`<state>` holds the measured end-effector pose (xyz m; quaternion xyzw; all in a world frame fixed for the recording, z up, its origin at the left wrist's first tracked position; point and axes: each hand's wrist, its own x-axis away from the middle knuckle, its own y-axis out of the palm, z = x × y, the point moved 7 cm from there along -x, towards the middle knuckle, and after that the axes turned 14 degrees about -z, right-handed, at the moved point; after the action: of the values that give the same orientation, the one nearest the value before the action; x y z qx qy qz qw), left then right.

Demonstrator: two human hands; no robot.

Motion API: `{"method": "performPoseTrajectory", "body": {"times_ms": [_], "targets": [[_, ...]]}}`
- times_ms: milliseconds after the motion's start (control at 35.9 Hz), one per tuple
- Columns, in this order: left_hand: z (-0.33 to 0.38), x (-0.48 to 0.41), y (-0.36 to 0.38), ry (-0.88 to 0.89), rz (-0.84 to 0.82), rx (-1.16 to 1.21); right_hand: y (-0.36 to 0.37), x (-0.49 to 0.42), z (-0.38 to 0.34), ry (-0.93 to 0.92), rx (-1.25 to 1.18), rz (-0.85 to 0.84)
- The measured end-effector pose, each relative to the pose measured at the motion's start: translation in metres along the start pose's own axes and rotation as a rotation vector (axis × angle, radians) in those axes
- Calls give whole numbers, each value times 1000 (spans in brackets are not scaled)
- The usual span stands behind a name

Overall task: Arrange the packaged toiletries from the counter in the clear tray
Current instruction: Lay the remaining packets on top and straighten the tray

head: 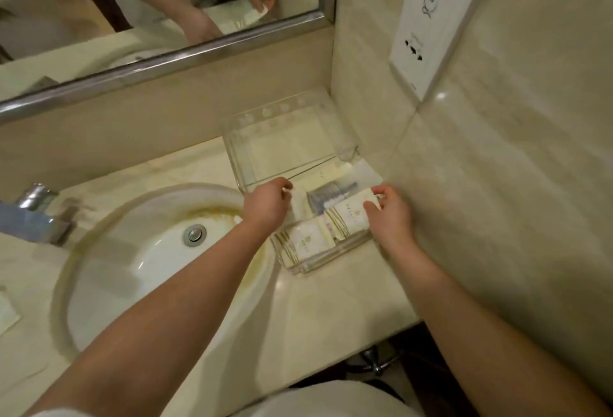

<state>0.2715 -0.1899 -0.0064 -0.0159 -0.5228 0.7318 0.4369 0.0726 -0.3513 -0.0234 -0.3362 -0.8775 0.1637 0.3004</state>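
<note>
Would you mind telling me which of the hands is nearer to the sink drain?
Left. The left hand is just up and right of the sink drain, while the right hand sits farther right, beyond the clear tray.

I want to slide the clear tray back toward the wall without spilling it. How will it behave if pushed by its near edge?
The clear tray looks rigid, with low walls, so it should move as one piece. The polished counter probably lets it slide easily, maybe skid. The packets lie loosely overlapped inside, so they may shift.
</note>
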Motion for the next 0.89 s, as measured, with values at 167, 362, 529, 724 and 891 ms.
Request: {"method": "performPoseTrajectory", "body": {"times_ms": [167, 362, 529, 724, 891], "targets": [[6, -1, 4, 85, 105, -143, 2, 4, -6, -33, 147, 12], [-1, 16, 14, 94, 207, -254, 8, 15, -9, -106, 426, 75], [5, 43, 43, 224, 124, -313, 18, 43, -20, -277, 609, 179], [-8, 50, 77, 195, -97, -476, 50, 52, -11, -341, 679, -41], [-5, 53, 67, 216, -101, -422, 50, 45, -17, -292, 613, -120]]}}
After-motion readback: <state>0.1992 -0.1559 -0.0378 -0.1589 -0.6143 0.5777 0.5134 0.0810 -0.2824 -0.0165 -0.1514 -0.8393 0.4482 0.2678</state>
